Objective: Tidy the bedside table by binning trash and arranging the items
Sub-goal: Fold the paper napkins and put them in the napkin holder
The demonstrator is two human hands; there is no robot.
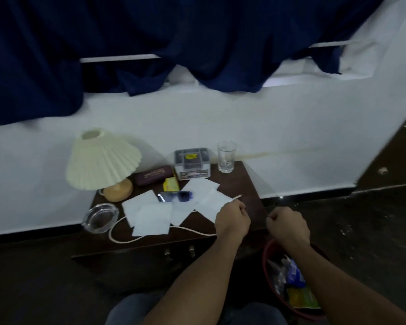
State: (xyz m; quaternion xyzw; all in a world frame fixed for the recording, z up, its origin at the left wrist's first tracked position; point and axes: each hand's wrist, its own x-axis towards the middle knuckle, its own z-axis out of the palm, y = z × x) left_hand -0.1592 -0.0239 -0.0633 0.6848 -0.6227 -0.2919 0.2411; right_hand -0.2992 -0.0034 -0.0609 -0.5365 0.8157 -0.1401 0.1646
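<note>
Head view. We note a dark wooden bedside table (240, 180) against a white wall, under a navy curtain (174, 31).

Back row, left to right:
- a lamp (103, 160) with a pleated cream shade
- a maroon glasses case (154, 178)
- a small yellow box (170, 184)
- a grey organiser box (192, 164)
- an upright drinking glass (226, 156)

Several white paper sheets (150, 214) lie overlapping across the middle of the tabletop. A pair of sunglasses (176, 196) rests on them. A glass ashtray (100, 218) sits at the front left corner. A pale cord (150, 238) loops along the front edge.

The left hand (232, 221) is over the front right part of the table. Its fingers pinch a thin white stick (237, 197) that points up and to the right, just beside the nearest sheet.

The right hand (288, 224) is off the table's right edge, above a red bin (266, 252) on the floor. Its fingers are curled into a fist. We cannot tell whether it holds anything.

The bin contains wrappers (295, 277) in blue, green and clear plastic.
</note>
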